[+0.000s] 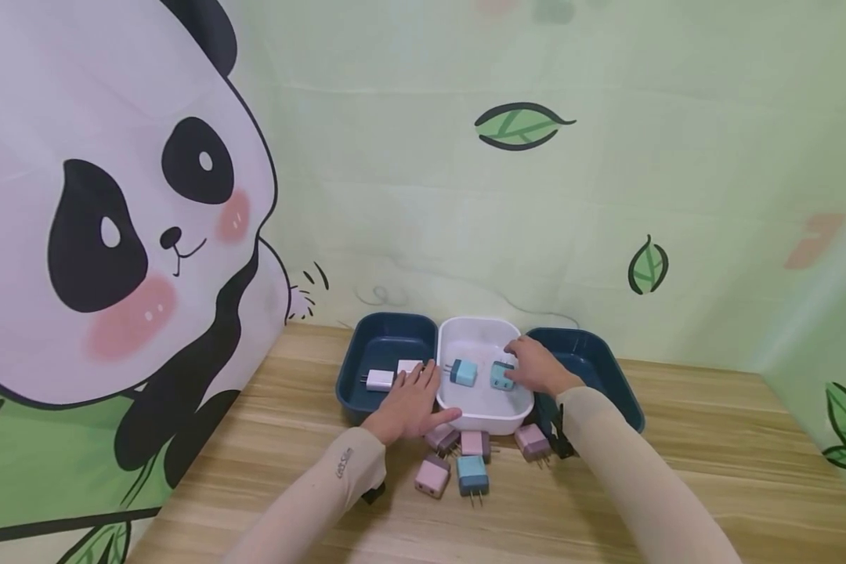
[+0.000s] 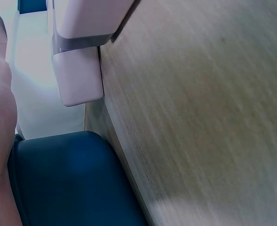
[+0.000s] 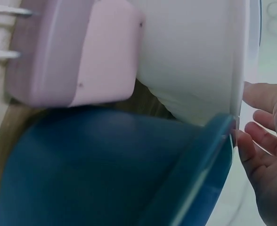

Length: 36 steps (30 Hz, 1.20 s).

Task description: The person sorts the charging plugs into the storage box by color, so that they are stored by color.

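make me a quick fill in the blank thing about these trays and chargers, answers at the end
1. The left tray and right tray are dark blue, while the middle tray is ____.
2. The person's right hand is at one of ____ blue chargers in the middle tray.
3. Among the chargers visible on the table in front of the trays, only ____ is blue.
4. The large animal on the backdrop is a ____.

Missing words: white; two; one; panda.

Printed panda (image 1: 144, 227), green leaves (image 1: 518, 127), wooden tabletop (image 1: 733, 446)
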Motion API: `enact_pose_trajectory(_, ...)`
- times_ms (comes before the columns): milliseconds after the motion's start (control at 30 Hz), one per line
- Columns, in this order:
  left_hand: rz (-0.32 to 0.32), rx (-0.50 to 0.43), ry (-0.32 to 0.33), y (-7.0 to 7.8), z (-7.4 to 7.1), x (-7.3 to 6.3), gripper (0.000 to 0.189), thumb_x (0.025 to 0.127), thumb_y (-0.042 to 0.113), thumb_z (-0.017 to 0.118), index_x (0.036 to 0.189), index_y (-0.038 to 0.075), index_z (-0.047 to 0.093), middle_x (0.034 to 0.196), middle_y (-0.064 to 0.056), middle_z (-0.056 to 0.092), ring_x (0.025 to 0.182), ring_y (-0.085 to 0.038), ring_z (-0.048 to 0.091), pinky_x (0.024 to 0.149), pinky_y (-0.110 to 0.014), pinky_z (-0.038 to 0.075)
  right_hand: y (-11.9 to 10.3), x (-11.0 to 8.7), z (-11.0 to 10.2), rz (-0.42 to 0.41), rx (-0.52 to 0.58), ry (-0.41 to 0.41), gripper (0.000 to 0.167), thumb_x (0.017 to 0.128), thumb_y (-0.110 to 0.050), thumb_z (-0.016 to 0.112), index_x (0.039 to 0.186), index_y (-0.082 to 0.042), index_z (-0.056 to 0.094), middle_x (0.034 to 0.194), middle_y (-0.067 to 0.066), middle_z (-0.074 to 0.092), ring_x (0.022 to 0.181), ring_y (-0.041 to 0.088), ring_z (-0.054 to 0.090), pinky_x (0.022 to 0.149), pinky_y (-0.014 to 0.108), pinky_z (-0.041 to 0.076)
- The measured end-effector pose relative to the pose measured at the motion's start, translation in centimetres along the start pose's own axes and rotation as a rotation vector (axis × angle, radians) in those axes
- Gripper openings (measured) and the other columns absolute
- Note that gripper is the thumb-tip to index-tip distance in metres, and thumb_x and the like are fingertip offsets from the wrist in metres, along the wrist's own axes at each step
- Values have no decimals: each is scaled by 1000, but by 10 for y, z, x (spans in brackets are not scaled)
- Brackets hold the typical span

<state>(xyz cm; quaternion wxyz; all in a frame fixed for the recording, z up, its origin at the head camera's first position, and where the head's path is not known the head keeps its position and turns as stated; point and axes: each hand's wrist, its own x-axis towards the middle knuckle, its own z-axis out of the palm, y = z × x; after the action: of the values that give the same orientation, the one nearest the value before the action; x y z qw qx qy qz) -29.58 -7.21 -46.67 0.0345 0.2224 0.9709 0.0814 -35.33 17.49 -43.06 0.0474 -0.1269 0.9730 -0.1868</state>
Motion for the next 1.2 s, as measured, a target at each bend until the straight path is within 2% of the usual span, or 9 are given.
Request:
enact_pose_trajectory(200,0,-8,4,1,0,-1,92,89,68,37,151,5,14,157,-13,10,142,-31,11,112,-50,11,-1,-8,-4,-3,13,-10,46,87,-17,68,128,0,55,125,17,52,111,28,51,95,46,44)
enact_pose_trajectory(433,-5,-15,1,0,0,-1,92,89,69,37,151,4,14,157,-13,10,143,-31,10,112,-50,11,-5,-25,-9,-110,-22,-14,46,87,-18,69,127,-1,56,125,13,54,111,28,52,96,47,43)
enact_pose_trajectory(700,4,-14,-3,0,0,0,92,89,69,37,151,4,14,157,-13,9,142,-31,10,112,-50,11,-13,-52,-16,-210,-85,-22,44,87,-24,69,125,-5,57,116,12,59,101,24,54,91,43,47)
enact_pose_trajectory(1000,7,-2,1,1,0,-1,92,90,68,37,151,4,15,157,-14,9,142,-32,11,112,-51,11,-23,-81,-10,-364,-129,-5,38,86,-24,70,119,-9,60,109,5,59,96,18,55,86,36,49)
enact_pose_trajectory(1200,6,-4,4,1,0,0,92,89,68,38,151,4,16,157,-14,10,142,-32,11,112,-51,11,-30,-99,-1,-396,-89,-31,33,86,-24,70,116,-10,61,106,3,62,93,17,57,81,34,51)
